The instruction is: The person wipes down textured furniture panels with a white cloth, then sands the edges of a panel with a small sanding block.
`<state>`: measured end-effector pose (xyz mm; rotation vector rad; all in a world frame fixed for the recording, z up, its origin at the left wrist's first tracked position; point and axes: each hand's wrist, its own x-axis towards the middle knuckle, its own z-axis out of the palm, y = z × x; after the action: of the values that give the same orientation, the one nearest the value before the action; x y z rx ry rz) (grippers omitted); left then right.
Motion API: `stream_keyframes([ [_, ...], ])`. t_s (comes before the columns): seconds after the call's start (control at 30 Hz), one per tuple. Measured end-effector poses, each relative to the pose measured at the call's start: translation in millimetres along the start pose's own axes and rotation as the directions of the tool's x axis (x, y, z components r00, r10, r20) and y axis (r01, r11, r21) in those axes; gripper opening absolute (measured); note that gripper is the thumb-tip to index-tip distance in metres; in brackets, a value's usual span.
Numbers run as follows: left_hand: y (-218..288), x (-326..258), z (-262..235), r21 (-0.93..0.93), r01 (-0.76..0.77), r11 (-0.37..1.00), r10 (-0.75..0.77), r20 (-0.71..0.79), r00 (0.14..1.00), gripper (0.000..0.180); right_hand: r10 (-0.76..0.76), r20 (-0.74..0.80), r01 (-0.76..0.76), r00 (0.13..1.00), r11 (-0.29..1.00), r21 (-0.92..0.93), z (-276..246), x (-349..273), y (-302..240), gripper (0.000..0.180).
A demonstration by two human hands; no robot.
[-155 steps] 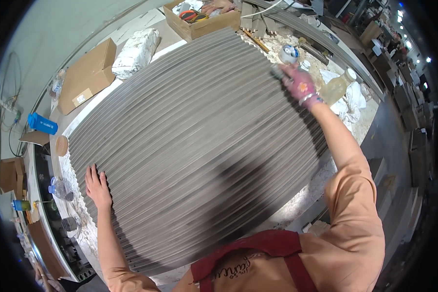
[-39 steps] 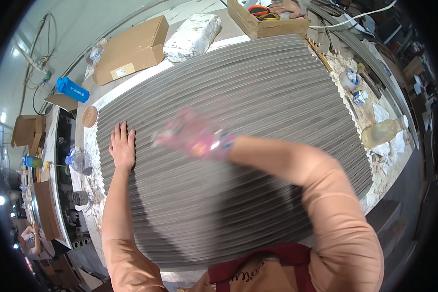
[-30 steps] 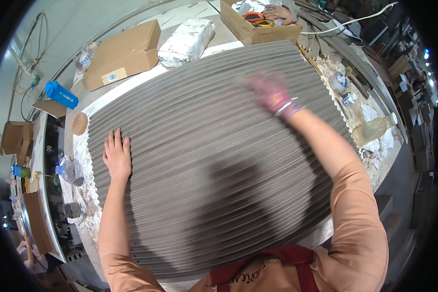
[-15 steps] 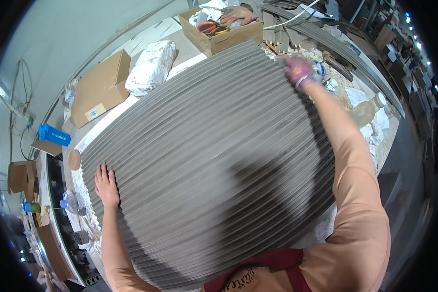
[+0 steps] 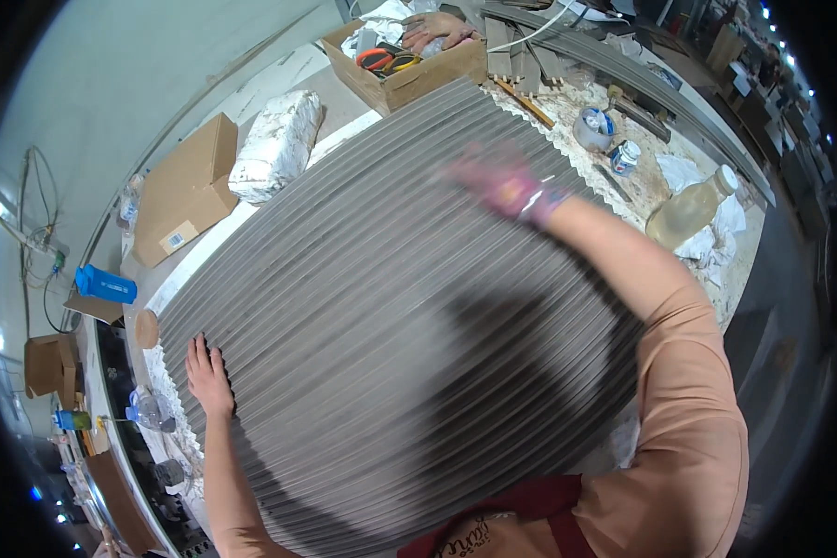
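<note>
A large grey ribbed panel (image 5: 372, 307) made of many thin strips side by side covers most of the worktable. My left hand (image 5: 208, 374) lies flat on the panel's left edge, fingers spread. My right hand (image 5: 498, 179), in a pink glove, is blurred by motion above the panel's far right part, with the arm stretched across it. It seems to hold nothing, fingers apart.
Beyond the panel stand an open cardboard box of tools (image 5: 409, 65), where another person's hand (image 5: 437, 26) rests, a white wrapped bundle (image 5: 276, 147) and a flat cardboard box (image 5: 188, 189). A bottle of yellowish liquid (image 5: 688, 210) and small tins (image 5: 597, 130) sit at the right.
My right hand has swept back from the panel's far right corner toward its middle. My left hand stays pressed on the left edge.
</note>
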<state>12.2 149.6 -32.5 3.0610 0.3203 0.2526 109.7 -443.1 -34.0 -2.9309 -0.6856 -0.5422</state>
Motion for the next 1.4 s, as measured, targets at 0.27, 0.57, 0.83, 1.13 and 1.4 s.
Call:
stream_keyframes([
  [0.27,5.4,-0.3,-4.0,-0.015,0.023,1.000,-0.023,0.003,1.000,0.052,0.315,-0.015,-0.313,0.949,0.937,-0.156,-64.2,-25.8,96.0,0.036],
  [0.57,0.7,0.5,-2.1,-0.022,0.055,0.998,-0.055,0.007,0.998,0.052,0.206,-0.306,-0.153,0.930,0.970,0.187,-5.1,86.7,-56.1,0.037],
  [0.83,-2.7,-2.6,0.2,-0.032,0.037,0.999,-0.037,0.008,0.999,0.052,-0.071,0.306,-0.099,0.949,0.855,0.509,-5.0,120.7,-206.5,0.040],
  [1.13,9.9,0.5,-7.8,-0.006,0.061,0.998,-0.061,0.021,0.998,0.052,0.528,0.080,-0.518,0.845,0.847,-0.122,-32.5,46.8,123.9,0.030],
  [1.4,6.0,-0.7,-5.5,-0.028,0.055,0.998,-0.054,0.023,0.998,0.052,0.580,0.141,-0.562,0.802,0.814,-0.149,-29.5,52.0,117.1,0.044],
])
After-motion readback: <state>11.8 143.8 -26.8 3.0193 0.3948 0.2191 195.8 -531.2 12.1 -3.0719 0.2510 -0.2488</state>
